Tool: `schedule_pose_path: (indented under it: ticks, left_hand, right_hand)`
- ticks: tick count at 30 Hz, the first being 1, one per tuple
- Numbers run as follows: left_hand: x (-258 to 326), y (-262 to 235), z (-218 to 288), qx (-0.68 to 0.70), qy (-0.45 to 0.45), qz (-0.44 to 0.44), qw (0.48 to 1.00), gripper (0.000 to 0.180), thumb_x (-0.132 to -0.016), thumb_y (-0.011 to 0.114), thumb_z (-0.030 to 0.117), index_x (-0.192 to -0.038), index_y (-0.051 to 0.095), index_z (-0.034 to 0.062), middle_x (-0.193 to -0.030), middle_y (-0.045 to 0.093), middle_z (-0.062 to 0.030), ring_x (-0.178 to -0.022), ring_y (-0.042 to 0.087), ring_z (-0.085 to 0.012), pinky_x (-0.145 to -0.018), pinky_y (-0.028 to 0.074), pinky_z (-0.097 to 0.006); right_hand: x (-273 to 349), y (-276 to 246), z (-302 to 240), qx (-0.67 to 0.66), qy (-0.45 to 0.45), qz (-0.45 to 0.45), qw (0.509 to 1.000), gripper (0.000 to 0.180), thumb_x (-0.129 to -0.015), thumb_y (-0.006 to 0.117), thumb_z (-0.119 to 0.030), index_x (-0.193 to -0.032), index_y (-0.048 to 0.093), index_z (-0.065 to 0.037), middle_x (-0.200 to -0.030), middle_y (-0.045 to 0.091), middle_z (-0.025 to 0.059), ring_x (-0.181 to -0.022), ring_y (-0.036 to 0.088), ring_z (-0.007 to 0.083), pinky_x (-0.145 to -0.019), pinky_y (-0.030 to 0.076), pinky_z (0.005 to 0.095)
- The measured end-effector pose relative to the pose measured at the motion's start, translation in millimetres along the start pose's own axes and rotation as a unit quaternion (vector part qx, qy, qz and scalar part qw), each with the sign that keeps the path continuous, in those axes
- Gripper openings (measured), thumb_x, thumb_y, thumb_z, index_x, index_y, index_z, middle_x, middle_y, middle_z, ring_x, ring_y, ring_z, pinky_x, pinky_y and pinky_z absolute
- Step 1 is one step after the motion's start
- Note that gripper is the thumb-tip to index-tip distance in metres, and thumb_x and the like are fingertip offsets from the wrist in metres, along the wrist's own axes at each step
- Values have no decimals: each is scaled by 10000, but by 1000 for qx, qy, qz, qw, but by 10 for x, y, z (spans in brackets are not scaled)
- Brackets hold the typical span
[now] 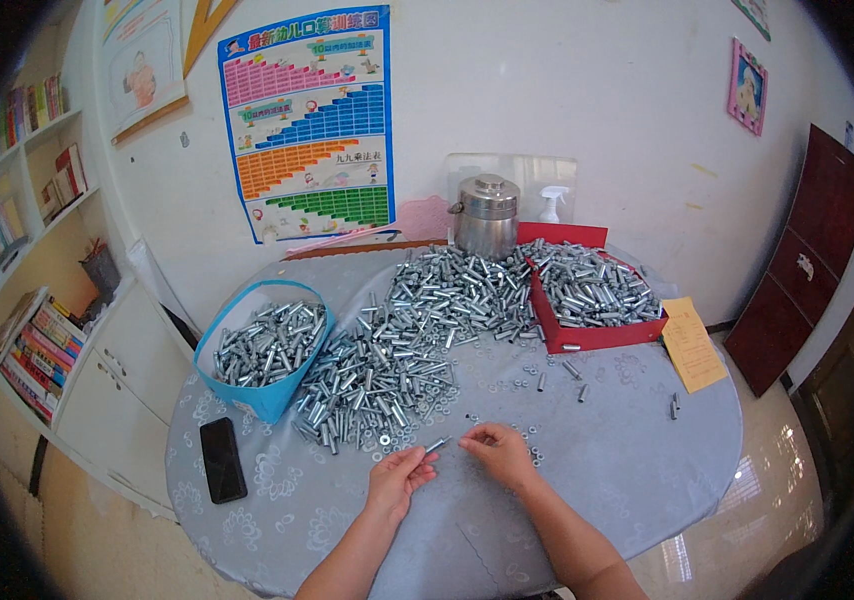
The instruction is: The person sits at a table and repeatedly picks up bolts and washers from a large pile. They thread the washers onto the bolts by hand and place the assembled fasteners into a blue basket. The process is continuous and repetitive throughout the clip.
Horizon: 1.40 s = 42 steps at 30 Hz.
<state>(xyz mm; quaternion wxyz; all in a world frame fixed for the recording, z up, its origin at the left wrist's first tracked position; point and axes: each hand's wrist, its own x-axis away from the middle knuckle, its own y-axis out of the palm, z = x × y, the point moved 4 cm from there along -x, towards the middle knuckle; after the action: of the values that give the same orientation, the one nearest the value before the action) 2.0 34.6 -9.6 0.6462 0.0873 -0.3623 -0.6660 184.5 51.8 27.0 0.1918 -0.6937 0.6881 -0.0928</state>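
**Head view: two hands on one little metal sleeve over a table full of them**

So the head camera looks down at a round table with a pale patterned tablecloth [597,470]. Right at the near edge, the left hand [397,480] is pinching one end of a small silver metal sleeve [437,444] between thumb and fingertips. The sleeve points up and to the right, just above the cloth. The right hand [500,452] sits just beside it, fingertips drawn together near the sleeve's far end. Whether it's pinching a washer or something else there, I can't tell, too small.

A few loose washers [532,455] lie on the cloth right by the right hand. Past the hands there's a huge heap of the same sleeves [417,330] spread across the middle of the table. Left of that is a blue basket [265,400] filled with more, and on the right a red cardboard box [597,335], also full. A black phone [222,459] lies flat near the left edge of the table. At the back, against the wall, stands a steel lidded pot [487,215] with a spray bottle [550,205] beside it, and a yellow paper slip [692,343] hangs off the right side.
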Motion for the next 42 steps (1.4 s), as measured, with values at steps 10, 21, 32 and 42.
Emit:
schedule_pose_path:
  ticks: [10, 21, 32, 42]
  left_hand:
    - [0, 26, -38, -44, -24, -27, 998, 175, -813, 601, 116, -912, 575, -26, -870, 628, -164, -679, 604, -151, -646, 529, -274]
    - [-21, -8, -61, 2, -40, -15, 999, 165, -822, 588, 117, -915, 570, -18, -881, 626, -156, -674, 600, -146, -647, 528, -275]
    - [-2, 23, -46, 12, -35, -14, 999, 172, -816, 601, 127, -909, 566, -14, -875, 624, -146, -664, 593, -134, -637, 527, -269]
    - [-16, 6, -52, 13, -31, -21, 999, 167, -817, 597, 122, -909, 565, -13, -876, 625, -150, -655, 594, -129, -629, 527, -264]
  right_hand:
    - [-12, 57, 88, -177, 66, -41, 981, 166, -779, 657, -157, -872, 643, -20, -786, 602, -29, -705, 509, 51, -640, 405, 191]
    - [16, 98, -7, -147, -5, -38, 988, 195, -807, 617, -183, -929, 649, -35, -838, 629, 29, -770, 546, 102, -717, 421, 230]
    - [-96, -68, -13, 302, -205, 124, 923, 230, -703, 631, -155, -918, 634, -74, -885, 587, 90, -892, 512, 277, -800, 382, 385]
    - [-84, -90, -2, 261, -163, 94, 947, 158, -680, 680, -189, -794, 653, -83, -792, 606, 70, -804, 535, 234, -749, 392, 351]
